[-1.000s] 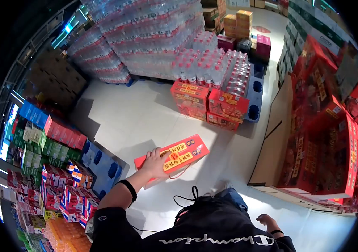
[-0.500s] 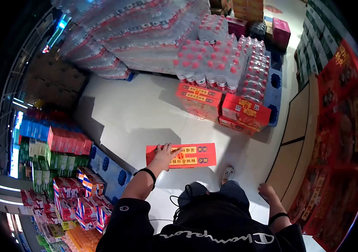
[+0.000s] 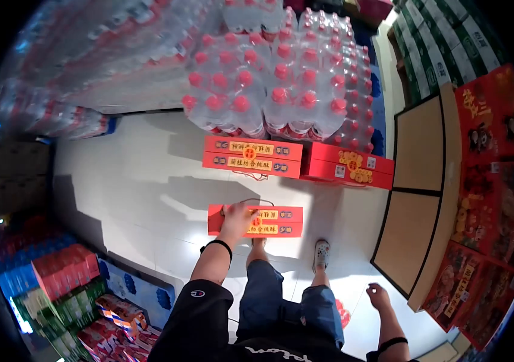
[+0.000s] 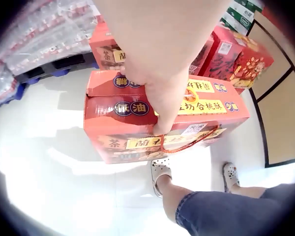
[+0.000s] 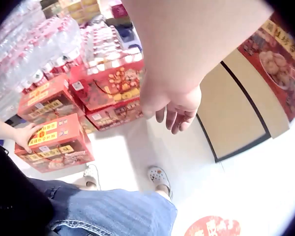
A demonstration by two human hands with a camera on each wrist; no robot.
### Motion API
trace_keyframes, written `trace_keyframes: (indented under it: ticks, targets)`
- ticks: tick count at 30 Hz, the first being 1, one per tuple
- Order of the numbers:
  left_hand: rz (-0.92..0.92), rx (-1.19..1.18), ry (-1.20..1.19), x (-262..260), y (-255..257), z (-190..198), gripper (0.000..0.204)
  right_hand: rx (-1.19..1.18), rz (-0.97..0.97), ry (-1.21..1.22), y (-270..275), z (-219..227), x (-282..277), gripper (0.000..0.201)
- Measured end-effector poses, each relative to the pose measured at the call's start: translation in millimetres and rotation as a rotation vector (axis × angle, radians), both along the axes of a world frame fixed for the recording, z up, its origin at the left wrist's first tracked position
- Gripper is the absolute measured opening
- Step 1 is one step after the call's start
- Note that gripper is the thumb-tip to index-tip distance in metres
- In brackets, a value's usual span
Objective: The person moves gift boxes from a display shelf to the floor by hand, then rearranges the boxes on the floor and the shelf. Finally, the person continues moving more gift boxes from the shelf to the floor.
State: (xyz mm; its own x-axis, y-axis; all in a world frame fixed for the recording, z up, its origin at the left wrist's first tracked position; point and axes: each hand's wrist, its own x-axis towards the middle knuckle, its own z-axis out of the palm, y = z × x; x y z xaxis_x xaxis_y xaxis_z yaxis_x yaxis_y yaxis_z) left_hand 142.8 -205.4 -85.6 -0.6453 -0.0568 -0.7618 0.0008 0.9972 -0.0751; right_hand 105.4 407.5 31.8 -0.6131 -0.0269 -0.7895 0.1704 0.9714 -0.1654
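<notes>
In the head view my left hand (image 3: 236,222) grips a red gift box (image 3: 278,229) from above, near its left half. Seen from the left wrist, the thumb of that hand (image 4: 160,96) presses down the near side of the box (image 4: 201,120), beside a red cord handle (image 4: 194,143); its other fingers are hidden. My right hand (image 3: 378,295) hangs away from the box with fingers loosely curled and nothing in them, as the right wrist view of the hand (image 5: 172,105) also shows.
Two red box stacks (image 3: 254,158) (image 3: 350,166) stand just beyond, against packs of bottled water (image 3: 305,78). Shelving with red boxes (image 3: 492,211) lines the right. Cartons (image 3: 67,271) and a blue pallet (image 3: 136,286) are at lower left. Both feet (image 3: 322,254) are on the floor.
The view has moved closer to the stacked red boxes and bottles. The box in my left hand has turned from slanted to level and now sits nearer those stacks.
</notes>
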Motion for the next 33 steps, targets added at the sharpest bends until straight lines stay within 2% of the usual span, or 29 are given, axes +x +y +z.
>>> trace_keyframes:
  ticks: [2, 4, 6, 8, 9, 10, 11, 14, 16, 17, 18, 20, 21, 23, 24, 26, 27, 28, 29, 30, 31, 33]
  targets:
    - [-0.082, 0.031, -0.013, -21, -20, -25, 0.096, 0.13, -0.02, -0.142, -14, -5, 42, 0.041]
    - [-0.193, -0.002, 0.09, -20, -44, -96, 0.083, 0.165, -0.039, -0.307, -42, -9, 76, 0.043]
    - [-0.206, 0.003, 0.129, -37, -59, -125, 0.086, 0.14, -0.04, -0.423, -81, -15, 100, 0.045]
    - [-0.218, 0.0, 0.134, -46, -70, -158, 0.087, 0.079, -0.046, -0.512, -128, -19, 109, 0.047]
    - [-0.253, -0.034, 0.072, -49, -74, -178, 0.078, 0.041, -0.085, -0.54, -151, -21, 109, 0.047]
    - [-0.191, -0.01, 0.127, -45, -77, -203, 0.073, 0.0, -0.126, -0.563, -173, -24, 105, 0.047]
    - [-0.13, 0.011, 0.183, -38, -81, -234, 0.068, -0.015, -0.083, -0.55, -193, -31, 99, 0.047]
    - [0.167, -0.114, 0.084, -48, -66, -250, 0.047, -0.038, 0.0, -0.534, -242, -56, 70, 0.048]
    - [0.499, 0.047, 0.161, -26, -52, -276, 0.049, -0.069, 0.006, -0.429, -256, -88, 58, 0.044]
    - [0.593, 0.086, 0.202, -22, -43, -268, 0.052, -0.106, 0.06, -0.389, -261, -108, 48, 0.043]
    - [0.585, 0.076, 0.269, -17, -37, -268, 0.066, -0.138, 0.074, -0.338, -272, -123, 34, 0.043]
    - [0.936, 0.09, 0.6, -13, -19, -259, 0.082, -0.125, 0.125, -0.225, -289, -163, 11, 0.046]
    - [1.318, 0.17, 0.606, -6, -10, -275, 0.084, -0.111, 0.045, -0.325, -315, -171, -17, 0.046]
    - [2.076, 0.344, 0.589, 7, 0, -326, 0.088, -0.176, -0.103, -0.265, -335, -226, -30, 0.054]
    - [2.363, 0.676, 0.424, 9, -9, -324, 0.074, -0.218, -0.075, -0.233, -350, -252, -40, 0.058]
    - [2.495, 1.268, 0.301, -10, -22, -290, 0.057, -0.297, -0.092, -0.168, -377, -306, -49, 0.066]
    - [2.752, 1.591, 0.173, -3, -34, -324, 0.039, -0.296, -0.12, -0.172, -398, -312, -59, 0.064]
    - [2.715, 1.683, 0.204, -9, -42, -325, 0.03, -0.301, -0.065, -0.166, -413, -315, -67, 0.062]
    - [2.602, 1.734, 0.229, -6, -46, -332, 0.028, -0.302, -0.013, -0.17, -426, -313, -71, 0.06]
    - [2.493, 1.777, 0.246, 3, -46, -336, 0.026, -0.275, -0.005, -0.196, -442, -293, -78, 0.056]
    - [2.432, 1.767, 0.262, 0, -39, -317, 0.026, -0.33, 0.005, -0.19, -448, -287, -66, 0.055]
    - [2.503, 1.346, 0.023, -8, -32, -305, 0.028, -0.407, 0.088, -0.172, -448, -273, -52, 0.052]
